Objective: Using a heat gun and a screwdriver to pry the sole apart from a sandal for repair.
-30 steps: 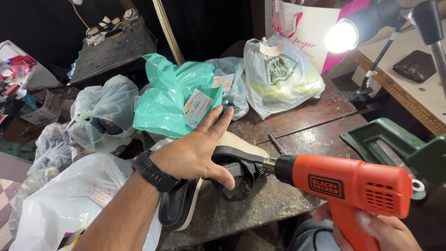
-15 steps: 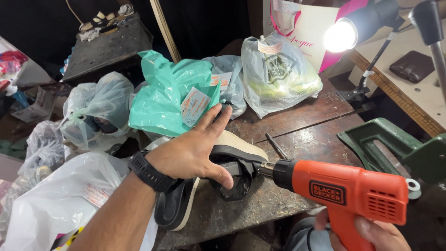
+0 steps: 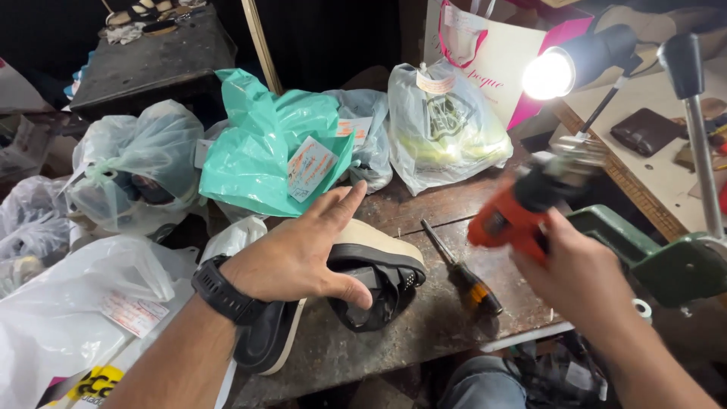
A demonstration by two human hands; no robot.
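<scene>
Head view: left hand [image 3: 291, 254] presses sandal [image 3: 363, 276]; green bag [image 3: 261, 148] knotted shut.

Worn wooden workbench [image 3: 454, 208] at centre, lit lamp [image 3: 564, 68] at two o'clock, dark table [image 3: 144, 60] at eleven o'clock, tied plastic bags [image 3: 136, 163] crowding nine o'clock

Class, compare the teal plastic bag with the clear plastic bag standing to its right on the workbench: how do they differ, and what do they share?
The teal plastic bag is opaque, so its contents are hidden; the clear plastic bag shows a yellowish item inside. The teal plastic bag slumps crumpled and low; the clear plastic bag stands taller, knotted at the top, brightly lit by the lamp. Both carry a paper tag and sit at the back of the workbench.
</scene>
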